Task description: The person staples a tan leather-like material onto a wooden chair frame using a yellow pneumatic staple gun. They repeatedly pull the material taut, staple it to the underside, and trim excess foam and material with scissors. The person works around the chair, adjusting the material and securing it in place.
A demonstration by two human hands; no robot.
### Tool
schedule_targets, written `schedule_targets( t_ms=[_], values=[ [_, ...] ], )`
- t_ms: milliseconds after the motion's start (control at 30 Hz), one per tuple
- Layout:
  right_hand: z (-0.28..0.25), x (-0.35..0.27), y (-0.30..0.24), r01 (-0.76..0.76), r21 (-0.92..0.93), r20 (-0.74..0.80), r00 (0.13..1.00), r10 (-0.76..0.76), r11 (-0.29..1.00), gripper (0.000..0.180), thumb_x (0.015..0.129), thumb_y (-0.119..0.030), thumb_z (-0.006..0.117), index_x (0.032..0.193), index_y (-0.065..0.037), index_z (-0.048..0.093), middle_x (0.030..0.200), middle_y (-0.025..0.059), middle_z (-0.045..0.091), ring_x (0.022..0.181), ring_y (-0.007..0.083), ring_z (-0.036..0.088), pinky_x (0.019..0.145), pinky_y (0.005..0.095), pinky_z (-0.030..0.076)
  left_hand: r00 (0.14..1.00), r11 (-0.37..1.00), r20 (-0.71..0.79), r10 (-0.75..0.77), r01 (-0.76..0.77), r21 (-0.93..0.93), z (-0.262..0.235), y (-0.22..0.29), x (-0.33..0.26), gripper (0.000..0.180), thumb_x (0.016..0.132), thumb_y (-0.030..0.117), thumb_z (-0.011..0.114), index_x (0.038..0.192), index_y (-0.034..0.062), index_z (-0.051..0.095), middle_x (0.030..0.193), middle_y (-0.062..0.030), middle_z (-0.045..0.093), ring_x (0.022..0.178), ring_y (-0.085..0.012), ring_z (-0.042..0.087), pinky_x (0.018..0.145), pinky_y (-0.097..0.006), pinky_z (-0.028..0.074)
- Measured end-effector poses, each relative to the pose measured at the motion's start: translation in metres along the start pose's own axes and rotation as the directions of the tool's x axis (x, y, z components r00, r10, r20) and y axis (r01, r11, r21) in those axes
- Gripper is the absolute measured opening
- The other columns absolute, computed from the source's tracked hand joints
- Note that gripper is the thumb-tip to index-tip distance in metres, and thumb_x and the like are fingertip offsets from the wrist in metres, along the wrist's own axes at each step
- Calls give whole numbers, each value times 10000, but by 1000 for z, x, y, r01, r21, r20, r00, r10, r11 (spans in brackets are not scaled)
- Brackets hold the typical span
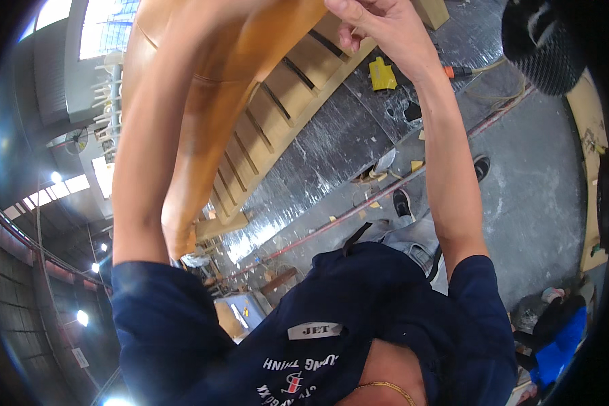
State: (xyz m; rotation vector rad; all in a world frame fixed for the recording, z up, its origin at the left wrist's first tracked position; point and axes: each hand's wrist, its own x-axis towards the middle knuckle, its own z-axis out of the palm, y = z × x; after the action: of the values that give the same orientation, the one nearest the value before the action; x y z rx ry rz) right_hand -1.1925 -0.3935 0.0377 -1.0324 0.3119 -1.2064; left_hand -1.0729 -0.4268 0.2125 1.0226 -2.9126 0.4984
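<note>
See lg. curved tan leather-covered furniture piece [213,115] resting on dark, shiny flat table [311,162], prob. angled to leave pale wooden slatted frame [287,91] w/ black strips exposed; looks smooth & glossy, w/ visible seams. Reaching across leather w/ bare L arm [149,155], perhaps for steadying; can't tell re L fingers, out of view past top edge. Near frame's upper end, R hand [384,26] w/ fingers half-curled, narrow gap, partly cut off, can't tell if holding anything.

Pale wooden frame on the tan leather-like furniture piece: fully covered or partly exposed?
Partly exposed: the pale wooden frame and its dark crosswise strips show bare beside the tan upholstery.
</note>
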Motion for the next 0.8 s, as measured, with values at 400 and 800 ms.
schedule_targets(
  t_ms=[400, 800],
  values=[
    [-16, 27, 34, 311, -409, 263, 940, -215, 858, 652, 1019, -522, 472, 625, -27, 631, 557, 106, 607, 535, 278, 608, 562, 397, 474, 971, 953, 78, -226, 204, 223, 28, 19, -57, 558, 1018, 349, 432, 1547, 184, 366, 1629, -202, 220, 1477, -472, 204, 1165, -629, 172],
    [-33, 34, 45, 345, -319, 316, 917, -244, 883, 632, 1026, -477, 506, 605, -10, 572, 519, 115, 513, 497, 297, 543, 545, 396, 445, 937, 959, 210, -278, 261, 108, 11, 8, -41, 903, 847, 501, 691, 1564, 147, 271, 1624, -250, 177, 1485, -483, 164, 1175, -632, 146]
  ],
)
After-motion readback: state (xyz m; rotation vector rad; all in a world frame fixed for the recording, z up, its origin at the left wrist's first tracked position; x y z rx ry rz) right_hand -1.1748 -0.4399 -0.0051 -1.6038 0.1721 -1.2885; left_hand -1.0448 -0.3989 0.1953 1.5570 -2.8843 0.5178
